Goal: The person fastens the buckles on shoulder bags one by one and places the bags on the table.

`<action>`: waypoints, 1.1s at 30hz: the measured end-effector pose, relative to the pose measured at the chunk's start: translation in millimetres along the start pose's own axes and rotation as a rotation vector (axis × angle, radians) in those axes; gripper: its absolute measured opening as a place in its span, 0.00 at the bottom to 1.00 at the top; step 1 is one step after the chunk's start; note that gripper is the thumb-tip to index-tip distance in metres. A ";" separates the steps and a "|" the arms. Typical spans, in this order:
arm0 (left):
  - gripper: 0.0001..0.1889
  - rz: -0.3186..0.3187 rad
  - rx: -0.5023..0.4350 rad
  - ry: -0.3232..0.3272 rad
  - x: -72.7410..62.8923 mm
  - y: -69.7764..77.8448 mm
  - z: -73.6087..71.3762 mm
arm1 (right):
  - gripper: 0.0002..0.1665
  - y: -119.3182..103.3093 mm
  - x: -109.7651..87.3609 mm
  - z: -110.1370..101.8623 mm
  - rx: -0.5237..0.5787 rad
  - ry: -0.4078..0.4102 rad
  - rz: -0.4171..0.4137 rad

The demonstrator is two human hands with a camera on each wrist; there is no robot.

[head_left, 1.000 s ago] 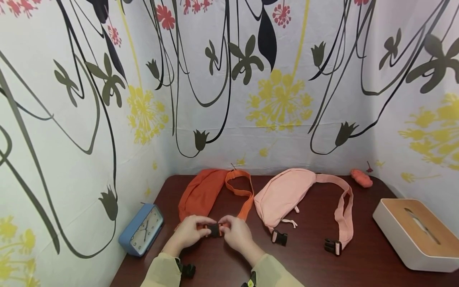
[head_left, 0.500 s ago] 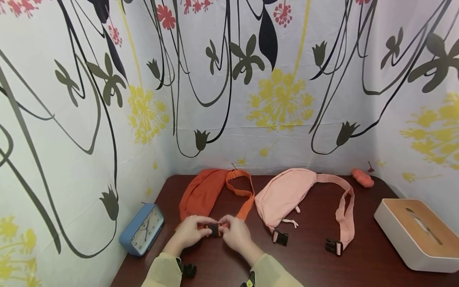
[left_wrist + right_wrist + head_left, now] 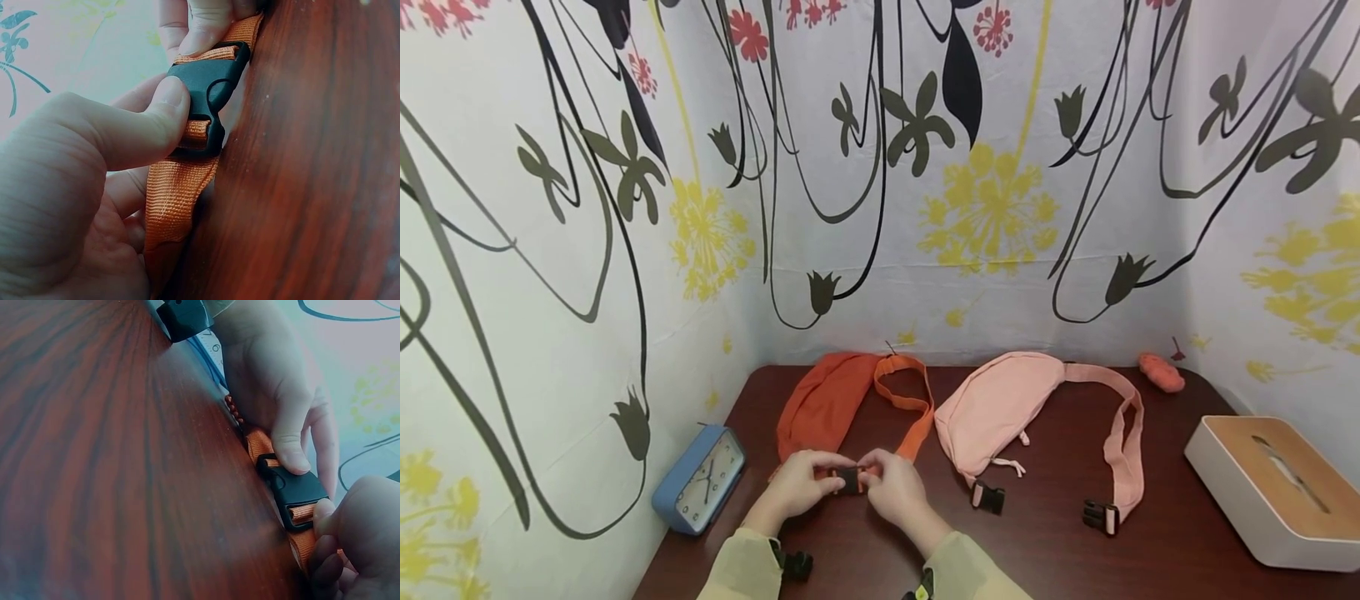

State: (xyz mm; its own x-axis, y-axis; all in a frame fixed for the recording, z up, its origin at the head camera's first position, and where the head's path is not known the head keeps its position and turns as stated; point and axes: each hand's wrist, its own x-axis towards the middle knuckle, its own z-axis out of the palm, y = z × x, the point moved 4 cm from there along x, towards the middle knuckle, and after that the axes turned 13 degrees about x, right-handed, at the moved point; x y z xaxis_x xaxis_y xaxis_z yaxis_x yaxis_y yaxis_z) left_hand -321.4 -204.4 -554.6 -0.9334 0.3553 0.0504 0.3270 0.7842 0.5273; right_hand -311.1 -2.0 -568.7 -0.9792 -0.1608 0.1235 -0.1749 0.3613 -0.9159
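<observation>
An orange waist bag [image 3: 827,400] lies at the back left of the table, its orange strap [image 3: 181,200] running forward to a black side-release buckle [image 3: 209,87]. The two halves of the buckle are joined. My left hand [image 3: 801,487] pinches the buckle, thumb [image 3: 165,106] on its face and fingers behind. On the other end my right hand [image 3: 898,492] pinches the buckle where the strap threads through, as the right wrist view shows with the thumb [image 3: 323,512] at its edge. Both hands are close over the table's front half.
To the right lies a pink waist bag [image 3: 996,408] with its buckle halves [image 3: 987,497] apart. A blue alarm clock [image 3: 700,479] stands at the left, a tissue box [image 3: 1262,500] at the right. A coral-coloured bundle [image 3: 1161,372] sits at the back right corner.
The hands and buckle hold nearly the same pose; the whole head view has shifted slightly to the right.
</observation>
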 end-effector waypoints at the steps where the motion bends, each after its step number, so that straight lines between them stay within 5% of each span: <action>1: 0.16 -0.001 -0.001 0.000 -0.2 -0.2 0.2 | 0.05 0.1 -0.1 0.0 0.002 -0.003 0.000; 33: 0.13 0.042 -0.054 -0.006 -0.4 0.8 -0.5 | 0.05 2.8 -0.9 -3.5 -0.009 -0.027 -0.086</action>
State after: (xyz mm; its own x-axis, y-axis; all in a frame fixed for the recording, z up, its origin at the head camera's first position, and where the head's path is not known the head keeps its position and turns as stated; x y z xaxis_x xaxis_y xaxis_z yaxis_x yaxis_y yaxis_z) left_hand -320.8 -204.2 -553.7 -0.9180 0.3907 0.0684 0.3575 0.7400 0.5698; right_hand -311.1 2.4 -570.0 -0.9575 -0.2164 0.1908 -0.2590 0.3532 -0.8990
